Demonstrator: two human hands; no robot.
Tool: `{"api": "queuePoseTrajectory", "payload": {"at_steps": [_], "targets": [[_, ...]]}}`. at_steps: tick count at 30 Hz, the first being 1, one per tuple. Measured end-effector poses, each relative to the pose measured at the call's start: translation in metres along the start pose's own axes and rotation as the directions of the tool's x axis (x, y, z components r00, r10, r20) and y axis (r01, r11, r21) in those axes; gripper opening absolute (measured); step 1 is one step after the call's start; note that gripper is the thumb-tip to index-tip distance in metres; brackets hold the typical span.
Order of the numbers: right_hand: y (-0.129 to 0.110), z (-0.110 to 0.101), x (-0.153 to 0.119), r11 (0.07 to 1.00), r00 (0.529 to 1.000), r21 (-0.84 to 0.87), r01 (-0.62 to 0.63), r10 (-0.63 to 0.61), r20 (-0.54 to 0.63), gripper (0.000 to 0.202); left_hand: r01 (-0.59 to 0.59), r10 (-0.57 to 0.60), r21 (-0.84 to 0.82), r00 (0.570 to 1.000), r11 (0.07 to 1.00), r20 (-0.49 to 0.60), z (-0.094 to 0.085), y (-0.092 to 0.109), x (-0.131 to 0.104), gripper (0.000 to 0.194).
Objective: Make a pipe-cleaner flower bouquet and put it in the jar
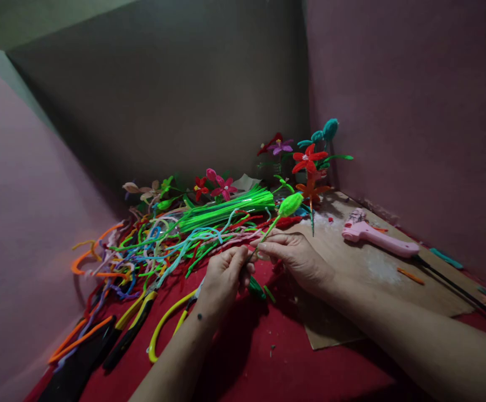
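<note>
A green pipe-cleaner flower bud (pixel 290 205) on a thin green stem tilts up and to the right between my hands. My left hand (pixel 226 271) is closed around the lower end of the stem, its thumb pressed against the fingers. Just above it, my right hand (pixel 295 259) pinches the stem with thumb and fingertips. Part of the stem is hidden by the fingers. Below the hands, a dark green fuzzy piece (pixel 257 288) lies on the red cloth (pixel 263 357).
Loose coloured pipe cleaners (pixel 142 251) and a green bundle (pixel 226 209) lie ahead. Yellow-black pliers (pixel 132 324) and yellow-handled scissors (pixel 163 324) rest left. A pink glue gun (pixel 377 237) lies on a brown board (pixel 352 279). Finished flowers (pixel 309 159) stand at the back.
</note>
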State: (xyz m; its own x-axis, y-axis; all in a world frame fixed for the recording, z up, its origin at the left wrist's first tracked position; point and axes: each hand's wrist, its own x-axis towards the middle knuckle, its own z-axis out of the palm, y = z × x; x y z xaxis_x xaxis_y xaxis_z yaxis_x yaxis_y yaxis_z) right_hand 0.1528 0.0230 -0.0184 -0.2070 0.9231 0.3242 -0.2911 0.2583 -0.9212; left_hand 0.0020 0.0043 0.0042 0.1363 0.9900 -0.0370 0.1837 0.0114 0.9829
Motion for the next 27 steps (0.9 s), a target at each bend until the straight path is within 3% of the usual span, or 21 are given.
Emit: {"api": "queuePoseTrajectory", "payload": {"at_steps": [5,7,9,14,19,23,27], "targets": [[0.0,0.001,-0.001,0.997,1.0,-0.083,-0.001,-0.001,-0.029,0.029,-0.265,0.319,0.353,0.942,0.897,-0.104,0.004,-0.006,-0.002,0.021],[-0.003,0.002,-0.001,0.997,1.0,-0.081,-0.021,0.02,-0.011,0.026,-0.306,0.383,0.423,0.917,0.853,-0.11,0.004,-0.008,-0.002,0.012],[-0.006,0.003,-0.002,0.997,0.999,-0.06,-0.052,0.052,0.011,0.024,-0.314,0.391,0.429,0.914,0.847,-0.104,0.003,-0.009,-0.003,0.016],[-0.007,0.002,-0.002,0.997,0.997,-0.029,-0.07,0.071,0.037,0.027,-0.263,0.307,0.319,0.947,0.911,-0.096,0.003,-0.007,-0.003,0.018],[-0.002,0.0,0.0,0.998,0.997,-0.017,-0.065,0.065,0.037,0.017,-0.029,0.03,0.044,0.999,0.999,-0.021,0.004,-0.001,-0.003,0.02],[-0.002,-0.001,0.001,1.0,0.998,0.004,-0.025,0.024,0.052,0.017,0.139,-0.112,-0.199,0.983,0.97,0.142,-0.001,0.002,0.0,0.024],[-0.003,-0.001,0.001,0.999,0.996,0.034,0.039,-0.041,0.077,0.023,0.194,-0.103,-0.313,0.954,0.93,0.283,-0.005,0.003,0.0,0.023]]}}
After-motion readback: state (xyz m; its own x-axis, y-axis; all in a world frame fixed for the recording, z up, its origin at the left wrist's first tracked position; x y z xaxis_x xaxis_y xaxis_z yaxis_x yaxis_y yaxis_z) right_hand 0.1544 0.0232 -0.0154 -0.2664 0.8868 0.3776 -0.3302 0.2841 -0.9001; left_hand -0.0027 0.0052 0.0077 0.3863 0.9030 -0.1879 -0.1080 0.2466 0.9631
